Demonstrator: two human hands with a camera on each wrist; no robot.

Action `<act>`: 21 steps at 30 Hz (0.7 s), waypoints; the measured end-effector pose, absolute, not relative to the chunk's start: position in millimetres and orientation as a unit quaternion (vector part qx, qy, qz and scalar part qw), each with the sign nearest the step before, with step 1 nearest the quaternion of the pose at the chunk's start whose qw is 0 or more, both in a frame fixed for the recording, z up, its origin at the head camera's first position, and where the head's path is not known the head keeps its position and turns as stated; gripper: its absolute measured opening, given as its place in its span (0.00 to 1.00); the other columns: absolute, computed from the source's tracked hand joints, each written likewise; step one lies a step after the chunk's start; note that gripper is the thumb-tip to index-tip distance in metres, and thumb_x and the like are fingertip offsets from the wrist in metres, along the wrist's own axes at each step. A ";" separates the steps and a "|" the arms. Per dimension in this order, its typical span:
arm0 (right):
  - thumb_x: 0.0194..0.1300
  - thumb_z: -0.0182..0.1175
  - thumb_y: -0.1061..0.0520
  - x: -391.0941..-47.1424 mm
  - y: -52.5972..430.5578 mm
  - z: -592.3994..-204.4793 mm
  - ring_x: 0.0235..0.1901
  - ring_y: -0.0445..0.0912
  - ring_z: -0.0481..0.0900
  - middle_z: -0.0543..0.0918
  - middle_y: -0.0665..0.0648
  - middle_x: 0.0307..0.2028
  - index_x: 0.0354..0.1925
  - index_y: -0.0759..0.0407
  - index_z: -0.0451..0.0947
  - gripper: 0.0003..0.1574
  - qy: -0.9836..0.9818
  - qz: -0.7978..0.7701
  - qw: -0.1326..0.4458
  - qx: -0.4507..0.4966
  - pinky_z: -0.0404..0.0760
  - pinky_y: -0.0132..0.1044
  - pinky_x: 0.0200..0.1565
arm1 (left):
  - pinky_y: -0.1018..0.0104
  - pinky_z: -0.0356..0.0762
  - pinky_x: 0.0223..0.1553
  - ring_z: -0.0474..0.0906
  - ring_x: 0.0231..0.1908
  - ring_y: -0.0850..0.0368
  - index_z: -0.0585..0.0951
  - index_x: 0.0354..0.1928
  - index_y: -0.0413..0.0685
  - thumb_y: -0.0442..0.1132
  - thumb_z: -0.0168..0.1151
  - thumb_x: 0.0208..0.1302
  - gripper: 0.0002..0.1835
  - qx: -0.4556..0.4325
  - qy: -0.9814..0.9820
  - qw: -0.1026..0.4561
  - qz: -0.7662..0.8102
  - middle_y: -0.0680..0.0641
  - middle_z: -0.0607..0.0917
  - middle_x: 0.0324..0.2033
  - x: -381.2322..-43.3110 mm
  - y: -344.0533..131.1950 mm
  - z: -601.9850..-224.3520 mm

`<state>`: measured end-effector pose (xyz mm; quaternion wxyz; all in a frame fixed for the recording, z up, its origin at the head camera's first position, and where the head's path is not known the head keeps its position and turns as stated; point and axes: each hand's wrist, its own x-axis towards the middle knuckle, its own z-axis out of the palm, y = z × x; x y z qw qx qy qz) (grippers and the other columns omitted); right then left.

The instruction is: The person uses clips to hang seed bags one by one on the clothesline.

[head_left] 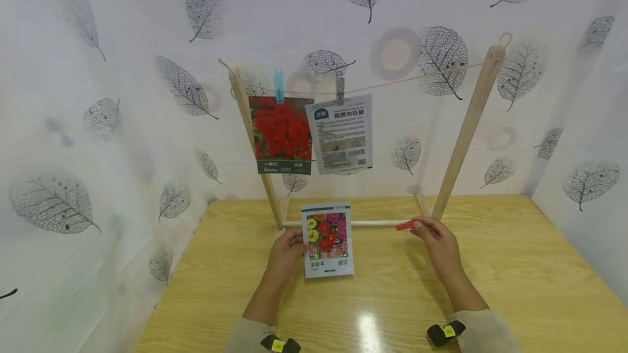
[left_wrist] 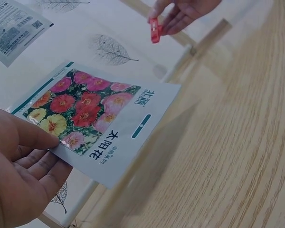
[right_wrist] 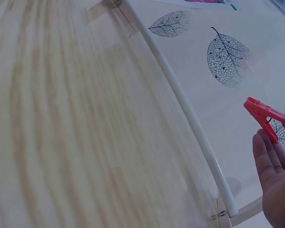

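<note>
My left hand (head_left: 286,252) pinches a flower seed packet (head_left: 327,241) by its side edge, thumb on the front. The packet shows red, pink and yellow blooms, and its picture side faces up in the left wrist view. To the right, my right hand (head_left: 441,244) holds a red clothespin (head_left: 405,225) between thumb and fingers; in the right wrist view that clothespin (right_wrist: 262,114) points away from the palm. Above, a string (head_left: 407,81) carries a red-flower packet (head_left: 281,135) under a blue clothespin (head_left: 278,86) and a packet with printed text (head_left: 340,135) under a grey clothespin (head_left: 340,87).
Two wooden posts (head_left: 468,132) hold the string, tied at their tops. A white rod (head_left: 378,223) joins them low, near the back of the wooden table (head_left: 235,277). Behind hangs a leaf-patterned curtain (head_left: 392,4), which also lines both sides.
</note>
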<state>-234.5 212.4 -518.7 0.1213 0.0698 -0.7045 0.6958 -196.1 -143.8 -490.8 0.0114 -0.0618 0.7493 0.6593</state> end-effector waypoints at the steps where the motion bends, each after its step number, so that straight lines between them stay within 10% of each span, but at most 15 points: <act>1: 0.74 0.58 0.59 -234.6 212.3 -517.6 0.42 0.37 0.87 0.86 0.41 0.40 0.55 0.78 0.74 0.21 -0.702 0.698 0.121 0.068 0.83 0.25 0.49 | 0.61 0.83 0.52 0.82 0.45 0.56 0.79 0.57 0.36 0.29 0.58 0.66 0.18 -0.062 0.750 0.011 0.658 0.37 0.86 0.50 -196.4 -143.5 -490.8; 21: 0.74 0.59 0.58 -230.1 211.9 -500.3 0.43 0.39 0.88 0.88 0.43 0.40 0.55 0.77 0.75 0.22 -0.678 0.723 0.120 0.053 0.81 0.24 0.52 | 0.61 0.83 0.52 0.83 0.45 0.56 0.78 0.58 0.34 0.31 0.60 0.65 0.19 -0.051 0.736 0.015 0.675 0.37 0.86 0.49 -191.7 -143.1 -485.1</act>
